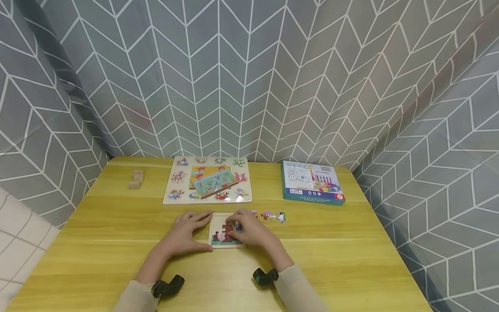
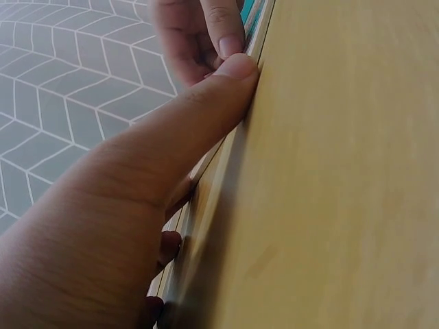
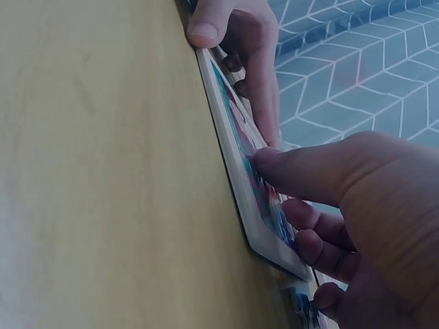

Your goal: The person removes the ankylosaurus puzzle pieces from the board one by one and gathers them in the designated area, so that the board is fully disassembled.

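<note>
On the yellow worktop (image 1: 343,260), the puzzle board (image 1: 216,220) lies between the left hand (image 1: 185,234), fingers spread at its left edge, and the right hand (image 1: 251,228), bent fingers touching it, pinching unclear, nearer the loose pieces (image 1: 268,215) rightward.

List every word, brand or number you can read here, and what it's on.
"FIVE SETS OF": upper face of the box; the words after it are blurred.
"FIVE SETS OF": the box's front side; the rest is unclear.
Too small or blurred to read: the box's smaller print, and any lettering on the picture board.
</note>
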{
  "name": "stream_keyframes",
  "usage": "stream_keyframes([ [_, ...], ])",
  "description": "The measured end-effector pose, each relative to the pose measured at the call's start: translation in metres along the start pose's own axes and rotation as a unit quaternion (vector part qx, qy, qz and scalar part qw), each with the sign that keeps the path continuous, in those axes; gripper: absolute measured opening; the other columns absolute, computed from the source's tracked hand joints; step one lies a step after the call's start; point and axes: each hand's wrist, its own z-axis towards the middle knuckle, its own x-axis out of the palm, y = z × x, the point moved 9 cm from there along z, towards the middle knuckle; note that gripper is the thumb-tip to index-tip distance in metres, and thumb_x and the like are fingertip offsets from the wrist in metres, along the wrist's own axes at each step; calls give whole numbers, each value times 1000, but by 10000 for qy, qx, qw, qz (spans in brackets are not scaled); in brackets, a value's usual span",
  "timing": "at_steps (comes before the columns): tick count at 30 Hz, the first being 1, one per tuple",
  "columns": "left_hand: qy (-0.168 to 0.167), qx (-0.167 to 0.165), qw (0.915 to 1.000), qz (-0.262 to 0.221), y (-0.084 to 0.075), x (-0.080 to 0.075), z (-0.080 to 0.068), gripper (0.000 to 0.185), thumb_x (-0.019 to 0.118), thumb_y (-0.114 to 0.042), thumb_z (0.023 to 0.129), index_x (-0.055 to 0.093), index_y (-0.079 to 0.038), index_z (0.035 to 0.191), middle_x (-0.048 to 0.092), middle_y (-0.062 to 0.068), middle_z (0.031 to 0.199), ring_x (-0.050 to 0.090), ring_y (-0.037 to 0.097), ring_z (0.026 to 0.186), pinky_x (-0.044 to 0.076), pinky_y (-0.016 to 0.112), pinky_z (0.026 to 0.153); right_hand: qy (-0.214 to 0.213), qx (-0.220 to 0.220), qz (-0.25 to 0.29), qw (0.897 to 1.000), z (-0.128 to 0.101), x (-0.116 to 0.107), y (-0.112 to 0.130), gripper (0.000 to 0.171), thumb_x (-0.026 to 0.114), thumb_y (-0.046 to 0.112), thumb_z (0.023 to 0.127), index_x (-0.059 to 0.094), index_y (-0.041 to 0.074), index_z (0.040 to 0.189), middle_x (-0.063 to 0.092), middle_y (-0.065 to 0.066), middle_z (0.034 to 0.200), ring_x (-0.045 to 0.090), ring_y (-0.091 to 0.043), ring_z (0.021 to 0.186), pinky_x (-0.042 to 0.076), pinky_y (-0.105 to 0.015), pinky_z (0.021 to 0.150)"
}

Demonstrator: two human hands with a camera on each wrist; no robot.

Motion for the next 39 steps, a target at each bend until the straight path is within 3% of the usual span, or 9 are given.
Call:
stream_keyframes([
  [18,-28,-36,10000,-36,0,2,-1,104,69,-80,66,45,-24,150,42,-7,155,43,16,117,32,45,94,16,99,424,9991,-1,-1,1,36,74,25,90,66,14,124,64,5,111,54,-8,91,48,-24,83],
  [27,-50,-29,10000,-47,1,1,-1,104,70,-80,65,46,-24,150,42,-7,154,43,14,113,32,42,91,-38,-22,220,9997,0,0,1,34,71,26,93,66,14,124,63,7,107,52,-6,86,47,-21,78],
  [34,-37,-42,10000,-79,0,1,-1,104,70,-79,65,45,-23,150,42,-6,155,43,15,113,31,42,90,59,-83,322,9994,0,0,-1,31,67,13,94,65,13,125,63,6,107,52,-7,87,47,-20,78],
  [39,-51,-16,10000,-70,0,1,-1,104,71,-78,66,46,-23,150,43,-5,154,43,15,113,31,42,90,76,-17,364,9993,-1,0,-1,33,69,15,93,65,14,126,61,7,106,53,-7,88,47,-20,79],
])
